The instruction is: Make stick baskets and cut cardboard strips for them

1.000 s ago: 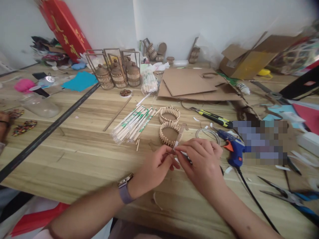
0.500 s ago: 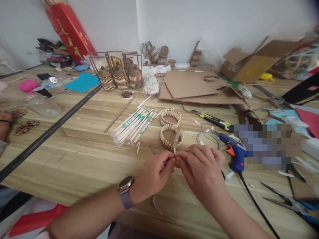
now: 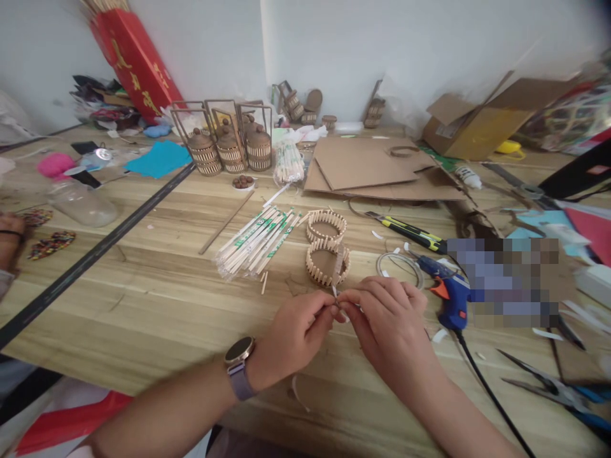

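Note:
My left hand (image 3: 298,331), with a watch on its wrist, pinches the lower end of a narrow brown strip (image 3: 338,264) between thumb and forefinger. From the other side, my right hand (image 3: 386,312) pinches at the same end, its fingertips close to the left ones. The strip stands up from the fingers and turns whitish near them; a small pale piece shows below the fingertips. Just behind it sits a round cardboard base ringed with short wooden sticks (image 3: 315,273), partly covered by the strip. A second stick ring (image 3: 327,222) adjoins it.
Wrapped chopsticks (image 3: 258,245) lie left of the rings. To the right are a utility knife (image 3: 413,232), a wire coil (image 3: 398,267), a blue glue gun (image 3: 453,305) and pliers (image 3: 548,385). Behind stand small handled baskets (image 3: 229,149) and cardboard sheets (image 3: 372,165). Another person's hand (image 3: 9,242) is at far left.
My fingertips have shifted slightly at the strip's end, and a pale piece now shows more clearly below them. The things on the table have stayed where they were.

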A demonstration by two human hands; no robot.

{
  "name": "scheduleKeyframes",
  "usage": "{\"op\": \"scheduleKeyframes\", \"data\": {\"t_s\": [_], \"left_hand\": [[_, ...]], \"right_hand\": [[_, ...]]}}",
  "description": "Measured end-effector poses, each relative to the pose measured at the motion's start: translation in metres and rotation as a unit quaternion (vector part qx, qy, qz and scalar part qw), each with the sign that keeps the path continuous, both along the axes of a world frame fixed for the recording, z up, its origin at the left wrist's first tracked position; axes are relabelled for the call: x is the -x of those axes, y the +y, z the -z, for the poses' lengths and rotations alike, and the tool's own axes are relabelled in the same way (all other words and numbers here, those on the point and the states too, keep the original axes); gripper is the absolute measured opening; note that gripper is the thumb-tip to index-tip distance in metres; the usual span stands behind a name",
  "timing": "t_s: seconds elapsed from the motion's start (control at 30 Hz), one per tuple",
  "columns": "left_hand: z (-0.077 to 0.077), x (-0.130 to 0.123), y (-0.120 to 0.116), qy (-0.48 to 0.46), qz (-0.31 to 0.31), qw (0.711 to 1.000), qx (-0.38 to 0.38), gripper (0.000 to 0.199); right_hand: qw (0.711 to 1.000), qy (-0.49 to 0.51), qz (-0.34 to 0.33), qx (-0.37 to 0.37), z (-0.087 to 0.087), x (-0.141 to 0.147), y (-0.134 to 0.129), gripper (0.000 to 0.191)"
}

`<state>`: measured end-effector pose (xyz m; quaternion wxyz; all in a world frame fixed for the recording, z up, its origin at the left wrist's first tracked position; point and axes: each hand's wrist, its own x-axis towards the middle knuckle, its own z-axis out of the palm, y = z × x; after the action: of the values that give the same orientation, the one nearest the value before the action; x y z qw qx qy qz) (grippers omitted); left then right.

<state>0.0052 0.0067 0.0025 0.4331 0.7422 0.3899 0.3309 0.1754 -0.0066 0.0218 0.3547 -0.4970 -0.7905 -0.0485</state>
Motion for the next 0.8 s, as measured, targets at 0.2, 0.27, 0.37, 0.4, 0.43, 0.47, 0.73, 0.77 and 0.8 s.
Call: {"op": "scheduleKeyframes", "data": {"t_s": [0.2, 0.27, 0.37, 0.4, 0.43, 0.47, 0.73, 0.77, 0.8], "left_hand": [[0.0, -0.001, -0.001, 0.018, -0.006, 1.0, 0.002, 0.021], [0.0, -0.001, -0.001, 0.021, -0.004, 1.0, -0.003, 0.021], [0.0, 0.0, 0.0, 0.023, -0.001, 1.0, -0.013, 0.021], [0.0, 0.0, 0.0, 0.024, -0.001, 1.0, -0.017, 0.021], [0.0, 0.0, 0.0, 0.025, 0.0, 0.999, -0.021, 0.021], [0.0, 0.0, 0.0, 0.025, 0.002, 0.999, -0.024, 0.021], [-0.001, 0.0, 0.0, 0.033, 0.008, 0.999, -0.036, 0.022], [-0.001, 0.001, 0.0, 0.033, 0.007, 0.999, -0.033, 0.022], [-0.001, 0.001, 0.0, 0.034, 0.006, 0.999, -0.028, 0.023]], "right_hand": [[0.999, -0.025, 0.009, -0.02, 0.001, 0.0, 0.0, 0.022], [0.999, -0.039, 0.01, -0.031, 0.003, 0.0, 0.001, 0.022], [0.997, -0.069, 0.007, -0.036, 0.006, -0.002, 0.001, 0.023], [0.997, -0.076, 0.005, -0.035, 0.007, -0.003, 0.002, 0.023], [0.996, -0.079, 0.003, -0.034, 0.008, -0.003, 0.002, 0.022], [0.996, -0.08, 0.001, -0.031, 0.008, -0.004, 0.001, 0.022], [0.997, -0.067, -0.021, -0.009, 0.009, -0.007, 0.003, 0.015], [0.998, -0.059, -0.022, -0.008, 0.008, -0.007, 0.004, 0.016], [0.998, -0.051, -0.023, -0.006, 0.007, -0.008, 0.004, 0.017]]}}
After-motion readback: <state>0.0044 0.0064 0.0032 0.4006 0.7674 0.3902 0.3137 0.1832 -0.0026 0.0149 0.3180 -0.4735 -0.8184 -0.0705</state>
